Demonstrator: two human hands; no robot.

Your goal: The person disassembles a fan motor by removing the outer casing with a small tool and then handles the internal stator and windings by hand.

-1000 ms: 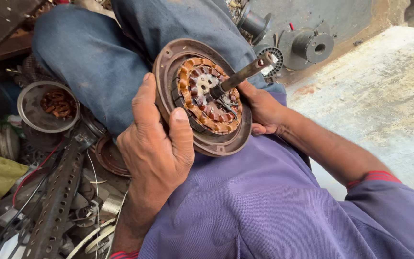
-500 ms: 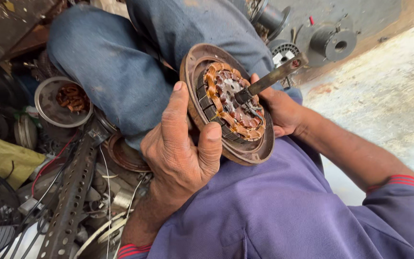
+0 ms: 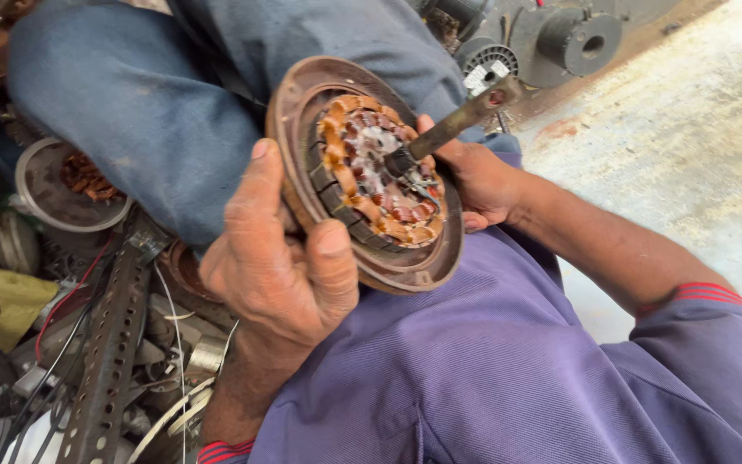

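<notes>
A rusty round motor stator (image 3: 371,176) with copper windings and a shaft (image 3: 461,120), gripped over the lap by left hand (image 3: 281,258) and right hand (image 3: 478,180), above scrap metal (image 3: 105,344) beside a concrete floor (image 3: 689,146), now tilted further left than before.

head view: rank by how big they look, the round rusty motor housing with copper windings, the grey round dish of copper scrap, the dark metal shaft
1. round rusty motor housing, though nearest the camera
2. grey round dish, farther off
3. dark metal shaft
</notes>
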